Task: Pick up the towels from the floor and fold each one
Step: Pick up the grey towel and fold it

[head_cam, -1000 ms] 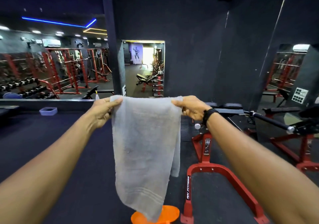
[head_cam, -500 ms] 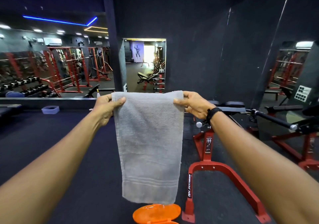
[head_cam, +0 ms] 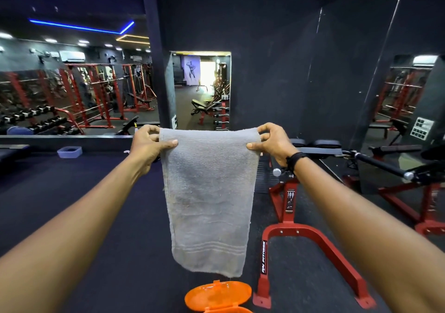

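**Grey towel held up by its top corners**

A red machine frame (head_cam: 310,235) stands at four o'clock. The grey towel (head_cam: 208,197) hangs dead centre, off the floor. Left hand (head_cam: 147,145) and right hand (head_cam: 273,144) each pinch a corner. An orange lid (head_cam: 218,296) lies at six o'clock.

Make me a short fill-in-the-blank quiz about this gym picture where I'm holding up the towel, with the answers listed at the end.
1. The grey towel is held up by ____ hands, the left hand and the right hand.
2. Each hand has its grip on a ____ corner of the towel.
3. The lid on the floor below the towel is ____ in colour.
4. The machine frame right of the towel is painted ____.

Answers: two; top; orange; red
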A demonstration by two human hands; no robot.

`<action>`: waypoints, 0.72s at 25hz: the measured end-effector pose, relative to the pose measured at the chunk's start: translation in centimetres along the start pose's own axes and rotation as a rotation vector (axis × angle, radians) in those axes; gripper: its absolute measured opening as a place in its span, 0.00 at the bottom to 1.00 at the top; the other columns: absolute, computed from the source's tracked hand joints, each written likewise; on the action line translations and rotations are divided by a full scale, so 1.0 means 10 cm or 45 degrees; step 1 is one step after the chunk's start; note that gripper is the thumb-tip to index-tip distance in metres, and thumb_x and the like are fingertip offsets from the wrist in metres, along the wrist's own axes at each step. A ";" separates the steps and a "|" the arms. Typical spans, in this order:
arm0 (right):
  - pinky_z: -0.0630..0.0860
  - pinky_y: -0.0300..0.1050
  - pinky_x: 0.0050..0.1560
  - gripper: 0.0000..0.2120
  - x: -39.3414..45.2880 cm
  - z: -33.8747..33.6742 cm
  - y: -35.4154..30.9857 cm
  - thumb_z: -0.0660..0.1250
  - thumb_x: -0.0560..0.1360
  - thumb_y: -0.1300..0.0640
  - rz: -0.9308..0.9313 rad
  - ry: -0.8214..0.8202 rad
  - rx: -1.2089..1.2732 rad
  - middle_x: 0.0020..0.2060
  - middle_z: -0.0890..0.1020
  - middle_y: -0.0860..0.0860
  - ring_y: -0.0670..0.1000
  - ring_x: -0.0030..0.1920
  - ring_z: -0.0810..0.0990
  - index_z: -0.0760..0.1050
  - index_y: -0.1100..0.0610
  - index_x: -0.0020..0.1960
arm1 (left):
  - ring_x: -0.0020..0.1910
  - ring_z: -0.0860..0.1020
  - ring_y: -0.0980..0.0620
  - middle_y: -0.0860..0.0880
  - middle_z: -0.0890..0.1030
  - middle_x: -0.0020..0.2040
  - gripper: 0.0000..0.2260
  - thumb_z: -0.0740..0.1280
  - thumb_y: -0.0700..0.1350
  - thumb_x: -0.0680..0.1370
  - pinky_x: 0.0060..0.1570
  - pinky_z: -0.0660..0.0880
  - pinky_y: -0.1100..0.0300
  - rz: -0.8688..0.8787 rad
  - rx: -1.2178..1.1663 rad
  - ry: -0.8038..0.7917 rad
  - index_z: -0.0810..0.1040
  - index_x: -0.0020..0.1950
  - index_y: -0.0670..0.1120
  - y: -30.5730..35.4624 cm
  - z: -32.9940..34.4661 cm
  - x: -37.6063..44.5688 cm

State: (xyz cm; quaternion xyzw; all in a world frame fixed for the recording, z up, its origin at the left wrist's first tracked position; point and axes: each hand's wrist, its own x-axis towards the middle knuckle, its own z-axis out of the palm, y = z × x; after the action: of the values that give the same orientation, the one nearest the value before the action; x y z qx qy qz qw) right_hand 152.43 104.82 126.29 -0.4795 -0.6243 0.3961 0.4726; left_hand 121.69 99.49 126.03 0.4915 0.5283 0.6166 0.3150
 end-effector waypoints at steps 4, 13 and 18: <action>0.79 0.45 0.43 0.20 0.04 -0.01 0.06 0.81 0.62 0.60 -0.140 0.165 -0.352 0.36 0.81 0.50 0.48 0.39 0.80 0.81 0.57 0.52 | 0.42 0.80 0.52 0.43 0.82 0.47 0.24 0.76 0.30 0.66 0.43 0.81 0.62 0.037 0.011 -0.091 0.75 0.59 0.41 0.00 0.05 -0.02; 0.75 0.42 0.38 0.09 -0.03 -0.01 0.12 0.77 0.67 0.52 -0.276 0.170 -0.657 0.35 0.83 0.53 0.46 0.37 0.77 0.82 0.56 0.40 | 0.48 0.79 0.45 0.40 0.83 0.50 0.05 0.73 0.38 0.73 0.55 0.78 0.46 0.185 0.531 -0.186 0.83 0.48 0.43 -0.14 -0.02 0.08; 0.71 0.40 0.32 0.08 -0.04 -0.04 0.17 0.77 0.68 0.54 -0.286 0.098 -0.683 0.31 0.80 0.51 0.46 0.33 0.74 0.81 0.57 0.37 | 0.42 0.73 0.47 0.43 0.78 0.38 0.08 0.72 0.46 0.74 0.39 0.66 0.57 0.304 1.228 -0.322 0.79 0.38 0.44 -0.08 0.00 0.15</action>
State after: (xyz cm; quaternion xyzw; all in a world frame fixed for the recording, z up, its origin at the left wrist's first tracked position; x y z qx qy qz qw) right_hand 153.21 104.83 124.68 -0.5298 -0.7375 0.1436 0.3933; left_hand 121.10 101.04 125.65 0.7086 0.6506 0.2702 0.0413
